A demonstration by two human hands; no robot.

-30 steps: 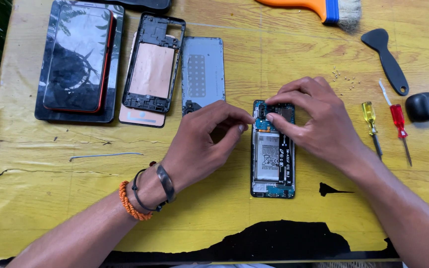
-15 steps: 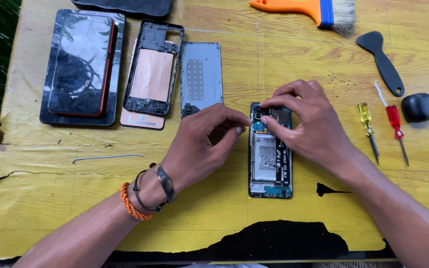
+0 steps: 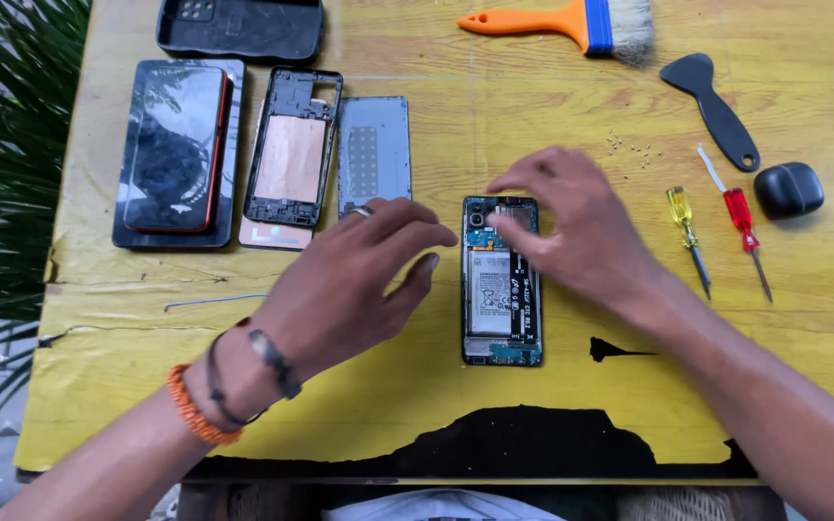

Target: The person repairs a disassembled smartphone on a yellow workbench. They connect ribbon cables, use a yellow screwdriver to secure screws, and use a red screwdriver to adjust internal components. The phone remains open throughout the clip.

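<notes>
Since half a second ago both hands have lifted slightly off the opened phone [image 3: 502, 282], and the left hand [image 3: 349, 280] has drawn back from its top corner. That phone lies back-open, battery showing, near the middle of the yellow table [image 3: 571, 386], a little toward the near edge. The left hand hovers just beside the phone's left side, fingers loosely curled and a little apart, gripping nothing. The right hand [image 3: 576, 227] hangs over the phone's upper end; its thumb and forefinger are drawn close together above the camera area, but whether they pinch anything cannot be told. To the right lie a yellow screwdriver [image 3: 687, 227] and a red screwdriver [image 3: 740, 220], side by side, with a small black case [image 3: 789, 189] near the right edge. Further left rest a grey back panel [image 3: 374, 154], a phone frame [image 3: 293, 147] and a dark phone with a red rim [image 3: 174, 145]. Toward the far edge lie a black scraper [image 3: 711, 108], an orange-handled brush [image 3: 571, 21] and a black cover [image 3: 240, 29].
</notes>
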